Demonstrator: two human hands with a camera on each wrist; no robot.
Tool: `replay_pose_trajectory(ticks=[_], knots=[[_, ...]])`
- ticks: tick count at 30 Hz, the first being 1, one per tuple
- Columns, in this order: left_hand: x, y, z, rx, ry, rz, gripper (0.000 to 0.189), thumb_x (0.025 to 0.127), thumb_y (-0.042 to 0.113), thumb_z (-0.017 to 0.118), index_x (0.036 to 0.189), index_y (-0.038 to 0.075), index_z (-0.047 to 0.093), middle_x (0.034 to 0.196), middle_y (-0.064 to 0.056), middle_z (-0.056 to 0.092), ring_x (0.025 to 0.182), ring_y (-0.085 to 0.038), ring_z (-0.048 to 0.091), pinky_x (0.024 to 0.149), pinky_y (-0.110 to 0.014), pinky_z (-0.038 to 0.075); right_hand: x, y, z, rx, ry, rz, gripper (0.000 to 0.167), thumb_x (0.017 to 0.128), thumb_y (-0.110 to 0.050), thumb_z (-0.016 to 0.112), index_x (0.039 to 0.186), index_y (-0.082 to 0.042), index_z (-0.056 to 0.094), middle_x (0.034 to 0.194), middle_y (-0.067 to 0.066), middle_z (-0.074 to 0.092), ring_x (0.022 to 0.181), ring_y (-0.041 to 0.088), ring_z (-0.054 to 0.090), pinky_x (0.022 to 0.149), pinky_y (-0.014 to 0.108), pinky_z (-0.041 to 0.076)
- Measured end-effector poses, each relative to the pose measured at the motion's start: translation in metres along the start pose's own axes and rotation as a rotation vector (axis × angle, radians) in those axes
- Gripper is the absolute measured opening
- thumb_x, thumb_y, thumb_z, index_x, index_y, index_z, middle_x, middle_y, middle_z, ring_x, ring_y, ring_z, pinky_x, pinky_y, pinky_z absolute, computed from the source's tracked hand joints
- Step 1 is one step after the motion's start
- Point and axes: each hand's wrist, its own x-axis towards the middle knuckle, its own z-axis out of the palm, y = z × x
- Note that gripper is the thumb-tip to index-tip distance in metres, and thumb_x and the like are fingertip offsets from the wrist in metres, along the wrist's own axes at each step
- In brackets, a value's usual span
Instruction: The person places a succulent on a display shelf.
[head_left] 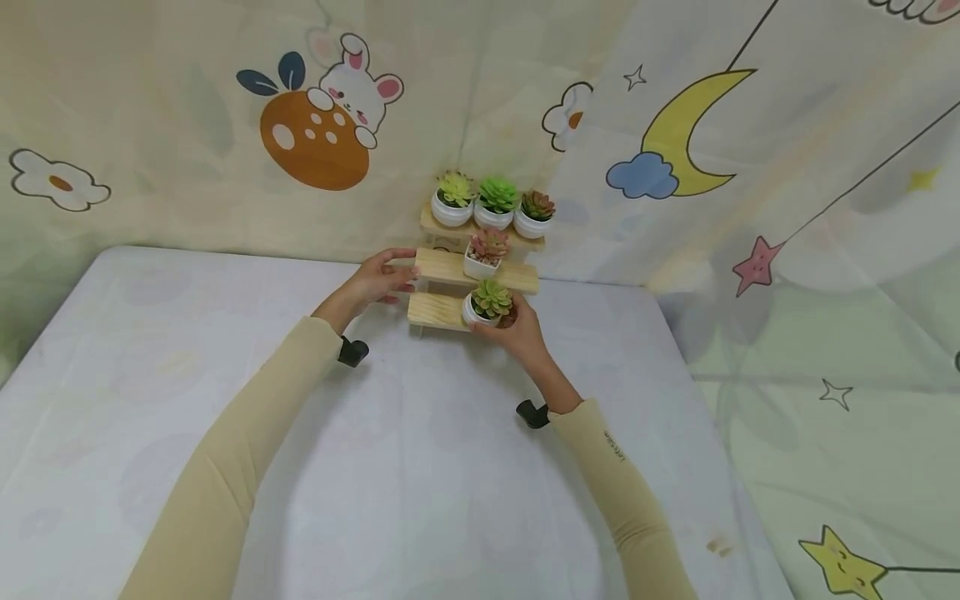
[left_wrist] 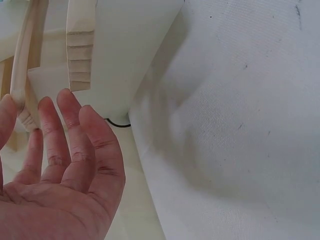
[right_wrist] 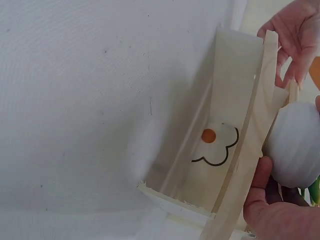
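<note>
A three-tier wooden stand (head_left: 437, 310) stands at the back of the table. On its lowest step, toward the right end, sits a green potted succulent (head_left: 491, 298). My right hand (head_left: 522, 332) holds that succulent's round white pot (right_wrist: 294, 145), thumb in front and fingers around the right side. My left hand (head_left: 372, 280) is at the stand's left side, its loosely bent fingers (left_wrist: 75, 150) at the ends of the steps; firm contact is hard to tell. A pinkish succulent (head_left: 487, 248) in a squarish white pot stands on the middle step.
The top step carries a yellow-green succulent (head_left: 453, 200), a bright green succulent (head_left: 496, 202) and a reddish-brown succulent (head_left: 536, 212), all in white pots. A printed curtain (head_left: 480, 83) hangs right behind the stand. White cloth covers the table (head_left: 420, 467).
</note>
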Motion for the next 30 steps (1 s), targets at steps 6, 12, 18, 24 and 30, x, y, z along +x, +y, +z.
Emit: replay_pose_trajectory(ticks=[6,12,18,24,30], knots=[[0.000,0.000,0.000,-0.020,0.001,0.007,0.059,0.100,0.032,0.057,0.152,0.020,0.032,0.143,-0.017,0.050,0.125,-0.031,0.054,0.103,-0.048,0.040,0.004,0.004,0.003,0.035,0.009,-0.008,0.063,0.076,-0.006,0.083,0.131,0.000,0.053,0.101,0.007,0.056,0.076,0.013,0.045,0.066,0.023,0.039],[0.001,0.000,0.001,-0.025,0.006,0.003,0.057,0.100,0.031,0.057,0.151,0.020,0.033,0.141,-0.017,0.050,0.124,-0.032,0.054,0.102,-0.049,0.041,0.005,0.002,0.004,0.009,0.010,0.004,0.063,0.077,-0.009,0.083,0.131,-0.001,0.053,0.103,0.007,0.057,0.076,0.013,0.045,0.066,0.023,0.039],[0.001,0.002,0.002,-0.023,0.004,-0.012,0.059,0.100,0.033,0.057,0.152,0.021,0.033,0.141,-0.016,0.050,0.126,-0.032,0.053,0.102,-0.048,0.040,0.004,0.002,0.006,0.004,0.009,-0.004,0.066,0.078,-0.008,0.082,0.136,-0.002,0.052,0.120,0.016,0.060,0.087,0.016,0.052,0.073,0.022,0.042],[-0.005,0.005,0.001,-0.022,-0.012,-0.016,0.059,0.101,0.029,0.056,0.153,0.018,0.030,0.144,-0.019,0.047,0.128,-0.035,0.051,0.105,-0.050,0.038,0.003,-0.001,0.009,-0.013,-0.020,-0.005,0.069,0.080,-0.007,0.081,0.139,0.002,0.047,0.128,0.022,0.056,0.096,0.024,0.055,0.074,0.022,0.042],[-0.007,-0.007,-0.009,0.058,0.000,0.045,0.056,0.103,0.029,0.052,0.152,0.012,0.032,0.142,-0.023,0.049,0.125,-0.037,0.053,0.103,-0.050,0.041,-0.002,0.009,0.007,0.059,-0.058,0.042,0.064,0.086,-0.017,0.076,0.141,-0.004,0.045,0.128,0.016,0.054,0.105,0.024,0.055,0.084,0.028,0.046]])
